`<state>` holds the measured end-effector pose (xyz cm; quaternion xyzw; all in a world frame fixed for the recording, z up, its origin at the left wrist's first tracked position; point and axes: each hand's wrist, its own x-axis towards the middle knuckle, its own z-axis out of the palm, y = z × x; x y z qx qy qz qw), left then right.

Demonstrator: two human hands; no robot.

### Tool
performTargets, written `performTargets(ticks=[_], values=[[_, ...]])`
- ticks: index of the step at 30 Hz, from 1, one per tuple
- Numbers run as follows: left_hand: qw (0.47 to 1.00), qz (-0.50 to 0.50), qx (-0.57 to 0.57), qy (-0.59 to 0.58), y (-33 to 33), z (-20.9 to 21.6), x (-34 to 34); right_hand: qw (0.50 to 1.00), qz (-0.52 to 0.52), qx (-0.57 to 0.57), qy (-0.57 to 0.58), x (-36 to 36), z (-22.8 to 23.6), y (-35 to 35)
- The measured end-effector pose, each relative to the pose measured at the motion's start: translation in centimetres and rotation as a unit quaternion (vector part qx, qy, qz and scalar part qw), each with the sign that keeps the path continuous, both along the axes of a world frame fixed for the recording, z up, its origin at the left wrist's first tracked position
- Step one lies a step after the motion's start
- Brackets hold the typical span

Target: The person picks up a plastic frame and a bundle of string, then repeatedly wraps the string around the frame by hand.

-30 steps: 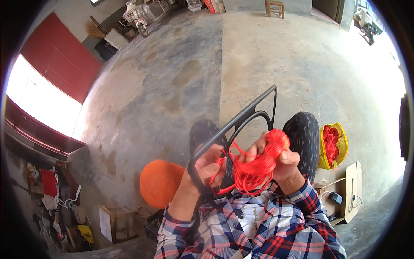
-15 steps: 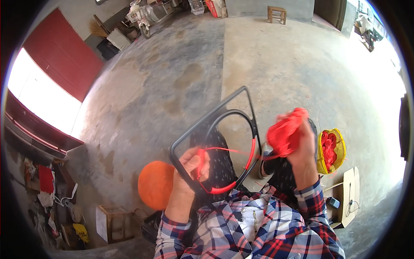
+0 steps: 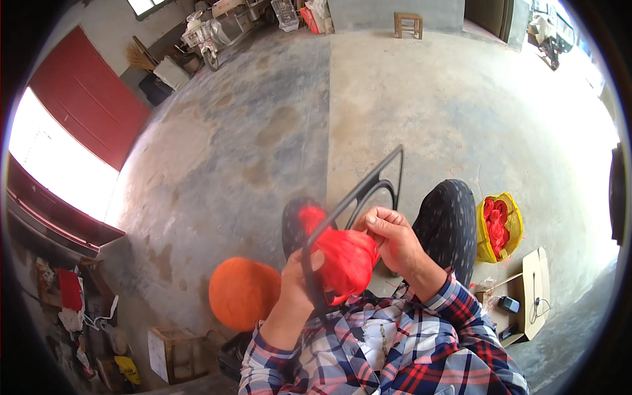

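My left hand [image 3: 297,280] is closed round the left side of a black frame [image 3: 357,191], which has straight outer bars and a round inner ring. A loose bundle of red cord [image 3: 349,262] sits against the frame between my hands, its upper left end blurred. My right hand [image 3: 395,240] is at the bundle's right edge, thumb and fingers pinched together on the cord. The bundle covers most of the ring and the red wrapping on it. How far my left fingers also reach onto the bundle is hidden.
To the right stands a yellow bag [image 3: 518,227] of red cord, with an open cardboard box [image 3: 536,289] nearer me. An orange round seat [image 3: 243,294] and a small wooden stool [image 3: 172,355] are at left. Another wooden stool [image 3: 408,25] stands far off.
My right hand has brought the red bundle leftward to the frame, where it now lies between both hands. The frame has turned more edge-on, and the strand stretched between the hands no longer shows.
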<state>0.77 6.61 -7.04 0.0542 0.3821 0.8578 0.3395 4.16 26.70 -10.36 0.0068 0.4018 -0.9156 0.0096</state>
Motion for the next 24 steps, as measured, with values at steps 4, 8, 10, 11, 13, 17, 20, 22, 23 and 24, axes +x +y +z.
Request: performTargets(ticks=[4,8,10,11,13,17,20,22,23,24], values=[[0.999,-0.016,-0.038,0.032,-0.6,-1.2,1.3,0.987,0.062,-0.14,-0.049,0.9,-0.2,-2.0],[0.959,-0.026,-0.105,0.263,0.0,-1.3,1.8,0.983,0.045,-0.174,-0.025,0.3,-1.1,-1.4],[0.99,-0.135,0.04,-0.024,0.1,0.3,0.6,0.984,-0.04,-0.17,0.044,-0.6,-1.7,-0.6],[0.99,-0.134,0.04,-0.023,-0.3,0.3,0.3,0.984,-0.039,-0.171,0.045,-0.5,-2.8,-0.2],[0.994,-0.06,0.055,-0.073,-1.3,-0.5,-0.2,0.989,-0.12,-0.078,-0.035,0.4,-5.3,0.7],[0.995,-0.059,0.068,0.037,-3.2,-1.5,-1.8,0.994,-0.109,-0.004,0.015,3.0,-1.0,2.0],[0.989,-0.079,0.111,0.061,-4.3,-2.6,-3.3,0.966,-0.095,-0.201,0.132,4.3,1.4,2.7],[0.993,-0.046,0.091,0.054,-4.6,-2.4,-3.4,0.939,-0.013,-0.247,0.24,5.4,2.5,4.7],[0.996,-0.017,0.077,0.049,-4.8,-2.5,-3.5,0.937,0.026,-0.222,0.27,5.8,3.0,6.0],[0.993,-0.017,0.102,0.051,-5.4,-3.3,-3.7,0.945,0.042,-0.215,0.244,6.3,3.6,6.6]])
